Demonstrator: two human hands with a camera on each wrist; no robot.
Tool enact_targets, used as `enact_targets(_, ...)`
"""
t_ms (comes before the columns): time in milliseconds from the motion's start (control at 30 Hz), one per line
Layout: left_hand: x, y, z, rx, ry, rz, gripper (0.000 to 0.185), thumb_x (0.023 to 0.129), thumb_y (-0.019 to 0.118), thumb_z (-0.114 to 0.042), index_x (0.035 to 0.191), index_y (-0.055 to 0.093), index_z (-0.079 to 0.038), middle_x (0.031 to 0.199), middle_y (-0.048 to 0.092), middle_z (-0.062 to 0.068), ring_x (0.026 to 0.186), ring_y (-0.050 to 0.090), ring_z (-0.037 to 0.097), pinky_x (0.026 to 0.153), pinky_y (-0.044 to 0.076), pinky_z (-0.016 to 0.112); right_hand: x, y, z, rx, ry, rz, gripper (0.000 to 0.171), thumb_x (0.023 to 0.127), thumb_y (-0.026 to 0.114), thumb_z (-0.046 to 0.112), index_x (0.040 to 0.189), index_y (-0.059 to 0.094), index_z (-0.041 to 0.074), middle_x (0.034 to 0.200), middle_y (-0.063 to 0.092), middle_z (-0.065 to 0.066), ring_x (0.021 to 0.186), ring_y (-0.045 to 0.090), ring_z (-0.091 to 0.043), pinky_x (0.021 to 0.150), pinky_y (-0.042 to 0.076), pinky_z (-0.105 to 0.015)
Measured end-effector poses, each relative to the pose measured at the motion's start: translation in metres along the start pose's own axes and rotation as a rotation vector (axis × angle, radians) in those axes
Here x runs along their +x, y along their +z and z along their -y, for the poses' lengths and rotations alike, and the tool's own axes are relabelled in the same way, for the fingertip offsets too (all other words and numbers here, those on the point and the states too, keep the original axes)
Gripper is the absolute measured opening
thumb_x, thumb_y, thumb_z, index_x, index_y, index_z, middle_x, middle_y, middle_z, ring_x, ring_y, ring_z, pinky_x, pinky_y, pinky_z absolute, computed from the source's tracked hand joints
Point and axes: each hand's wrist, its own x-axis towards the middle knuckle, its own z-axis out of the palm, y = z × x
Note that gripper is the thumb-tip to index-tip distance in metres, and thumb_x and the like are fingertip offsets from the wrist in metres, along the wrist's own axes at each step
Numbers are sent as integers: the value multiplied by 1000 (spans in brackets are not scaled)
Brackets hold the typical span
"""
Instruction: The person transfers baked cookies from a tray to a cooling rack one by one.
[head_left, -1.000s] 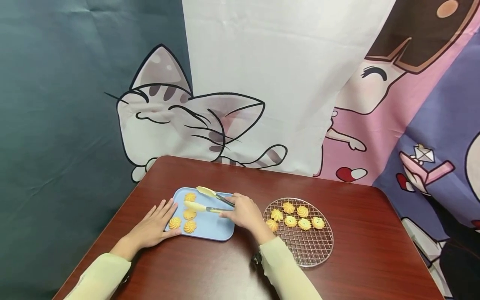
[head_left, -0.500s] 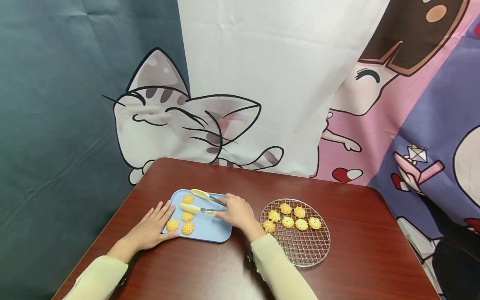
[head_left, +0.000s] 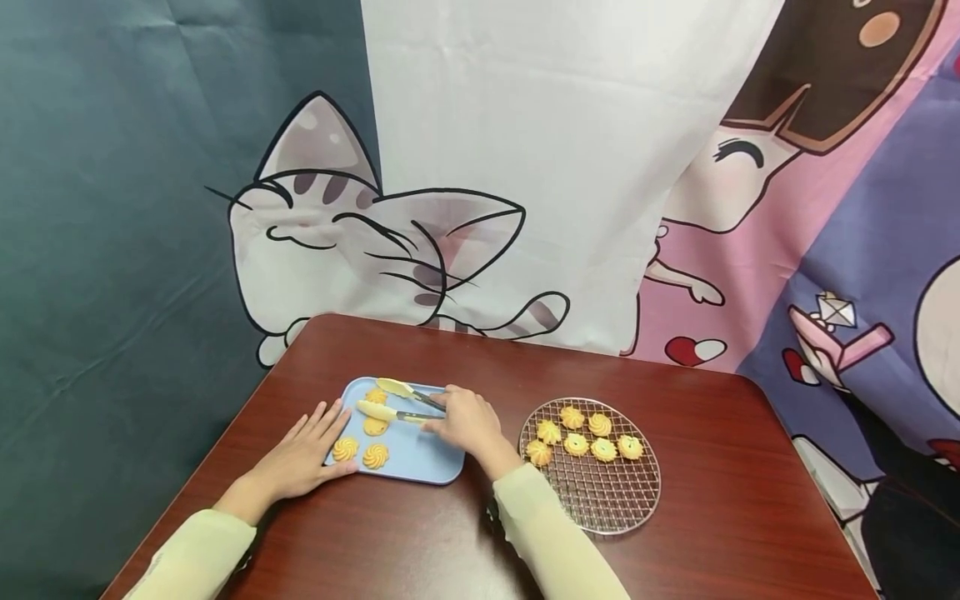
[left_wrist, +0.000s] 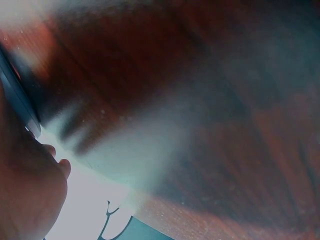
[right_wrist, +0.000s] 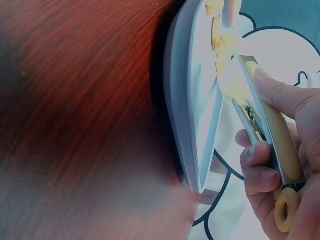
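Right hand [head_left: 467, 423] grasping tongs [head_left: 397, 402] by handles, fingers curled round them in right wrist view. Tong arms apart, pale tips over far-left part of blue tray [head_left: 420, 462], lower tip above cookie [head_left: 374, 427]. Left hand [head_left: 303, 454] flat, fingers straight, released, pressing tray's left edge on table [head_left: 712, 500]. Three more cookies on tray. Wire rack [head_left: 607, 500] just right of tray, six cookies on it.
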Motion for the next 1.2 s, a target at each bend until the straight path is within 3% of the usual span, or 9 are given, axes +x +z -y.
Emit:
enact_targets(500, 1, 0, 1, 7, 2, 7, 102, 90, 53, -74, 160, 29, -4, 167, 20, 19, 152, 15, 45, 119, 16, 64, 4, -2, -1, -30, 37, 29, 54, 84, 78, 52, 133, 69, 32, 134, 65, 7, 111, 69, -25, 82, 56, -43)
enact_targets(800, 0, -2, -2, 0, 2, 5, 100, 91, 55, -72, 159, 29, -3, 167, 20, 19, 152, 16, 46, 119, 16, 64, 6, -3, -1, -46, 29, 15, 53, 84, 79, 52, 131, 70, 31, 123, 68, 10, 106, 70, -23, 77, 57, -41)
enact_targets(1200, 1, -3, -1, -4, -2, 10, 102, 90, 54, -73, 159, 29, -3, 167, 20, 19, 152, 17, 46, 119, 16, 64, 5, -5, 7, -99, 19, 42, 54, 86, 77, 51, 135, 68, 30, 133, 65, 7, 104, 71, -26, 81, 57, -42)
